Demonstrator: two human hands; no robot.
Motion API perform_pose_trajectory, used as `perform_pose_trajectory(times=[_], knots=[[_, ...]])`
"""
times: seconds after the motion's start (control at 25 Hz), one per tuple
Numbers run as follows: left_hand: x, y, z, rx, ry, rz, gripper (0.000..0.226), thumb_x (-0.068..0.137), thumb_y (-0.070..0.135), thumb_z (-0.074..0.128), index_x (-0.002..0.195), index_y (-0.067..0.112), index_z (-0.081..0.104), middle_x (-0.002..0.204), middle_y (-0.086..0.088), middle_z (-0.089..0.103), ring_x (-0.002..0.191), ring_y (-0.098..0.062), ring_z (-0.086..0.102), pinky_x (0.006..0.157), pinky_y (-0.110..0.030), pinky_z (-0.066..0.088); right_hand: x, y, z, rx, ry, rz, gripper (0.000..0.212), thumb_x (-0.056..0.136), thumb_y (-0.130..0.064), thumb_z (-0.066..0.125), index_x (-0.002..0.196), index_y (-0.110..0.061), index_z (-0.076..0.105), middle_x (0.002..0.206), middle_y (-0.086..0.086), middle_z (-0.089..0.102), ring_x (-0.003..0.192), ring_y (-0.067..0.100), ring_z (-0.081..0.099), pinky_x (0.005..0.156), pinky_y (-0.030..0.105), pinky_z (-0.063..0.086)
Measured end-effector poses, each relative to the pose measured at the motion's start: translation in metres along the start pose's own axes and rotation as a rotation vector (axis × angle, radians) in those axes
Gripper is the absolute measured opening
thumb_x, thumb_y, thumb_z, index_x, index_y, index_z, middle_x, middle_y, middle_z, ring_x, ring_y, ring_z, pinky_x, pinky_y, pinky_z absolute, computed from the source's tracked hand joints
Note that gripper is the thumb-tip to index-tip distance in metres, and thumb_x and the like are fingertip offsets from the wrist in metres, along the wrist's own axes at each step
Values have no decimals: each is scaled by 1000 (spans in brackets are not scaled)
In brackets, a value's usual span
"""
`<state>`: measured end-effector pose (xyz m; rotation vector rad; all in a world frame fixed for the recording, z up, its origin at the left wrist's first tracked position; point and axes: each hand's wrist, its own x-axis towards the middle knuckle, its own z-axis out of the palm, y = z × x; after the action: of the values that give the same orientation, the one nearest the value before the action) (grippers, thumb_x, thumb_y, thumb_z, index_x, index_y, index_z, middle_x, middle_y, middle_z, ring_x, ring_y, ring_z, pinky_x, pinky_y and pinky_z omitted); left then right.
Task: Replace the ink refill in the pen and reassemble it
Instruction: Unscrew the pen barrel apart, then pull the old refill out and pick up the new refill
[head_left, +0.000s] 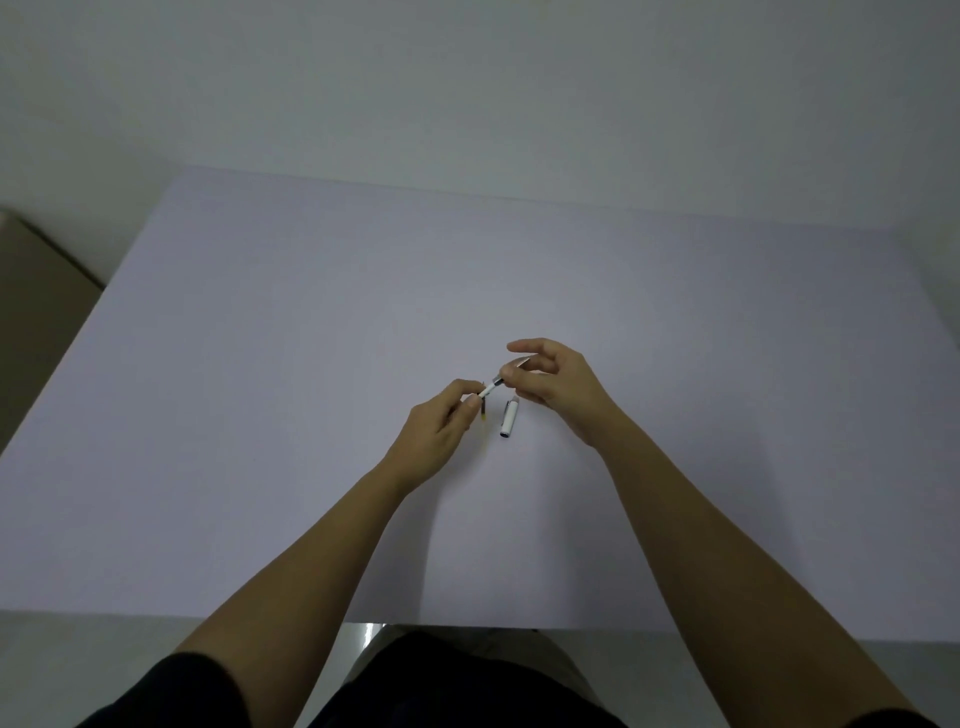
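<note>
Pinching with thumb and forefinger, the left hand (439, 434) is closed on the near end of a thin white refill (487, 391), its other fingers curled into the palm. The far end of that refill is met by the silver-tipped pen barrel (511, 370), which is held between the thumb and the bent middle fingers of the right hand (553, 382); the right forefinger is stretched out loosely above, clear of the barrel. Both hands are raised a little over the table (260, 389) and are kept close together, joined only through the pen parts. Whether the refill is partly inside the barrel cannot be told. A small dark and yellowish piece (484, 413) is seen just below the left fingertips; what it is cannot be made out. A white pen cap (508, 420) is laid on the table between the wrists, near the right hand. Dark sleeves (171, 696) are visible at the lower edge.
</note>
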<state>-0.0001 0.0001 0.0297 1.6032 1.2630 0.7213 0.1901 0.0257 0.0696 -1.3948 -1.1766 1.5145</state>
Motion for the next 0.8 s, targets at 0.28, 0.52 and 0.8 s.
perform_pose_trajectory(times=[0.28, 0.52, 0.8], knots=[[-1, -9, -3, 71, -15, -58, 18, 96, 41, 35, 87, 47, 49, 71, 4, 56, 56, 3, 47, 52, -11, 37, 5, -1, -6, 151, 174, -54, 25, 78, -22, 73, 99, -24, 58, 78, -8, 73, 87, 6, 68, 74, 18, 54], [1, -8, -3, 25, 66, -96, 16, 96, 40, 35, 90, 41, 50, 69, 4, 56, 57, -9, 46, 59, -29, 42, 7, 42, -14, -116, 396, 139, 26, 72, -24, 78, 93, -13, 66, 86, 10, 72, 76, 18, 67, 76, 27, 52], [7, -13, -4, 30, 102, -109, 16, 97, 38, 36, 93, 35, 52, 68, 4, 56, 57, -4, 48, 62, -28, 43, 16, 97, 8, -405, 524, 218, 29, 72, -13, 78, 97, -1, 68, 90, 16, 72, 60, 9, 56, 54, 3, 36]])
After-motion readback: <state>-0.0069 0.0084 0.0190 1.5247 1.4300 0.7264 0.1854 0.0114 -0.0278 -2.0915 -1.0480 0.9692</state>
